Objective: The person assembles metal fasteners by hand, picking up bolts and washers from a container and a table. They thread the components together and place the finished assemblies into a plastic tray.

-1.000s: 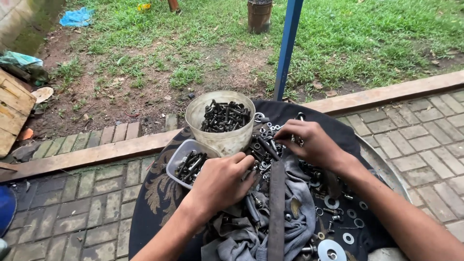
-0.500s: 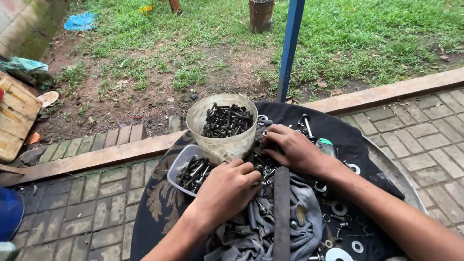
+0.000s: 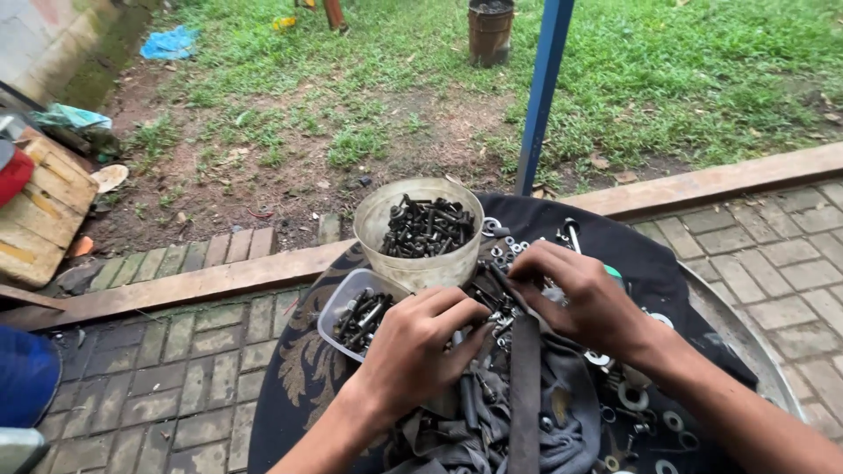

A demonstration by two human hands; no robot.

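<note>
2 hands, 1 tub, 1 tray

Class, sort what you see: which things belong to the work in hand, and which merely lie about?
In the work: left hand, right hand, loose bolts, round tub, flat tray, washers.
Lying about: blue pole, rusty can, wooden crate, blue rag.

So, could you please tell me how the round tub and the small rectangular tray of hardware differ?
The round tub is tall, cloudy and heaped to the rim with dark bolts; the rectangular tray is shallow, clear and less full. The tub stands farther from the person; the tray sits beside the left hand. Both rest on the dark cloth.
</note>
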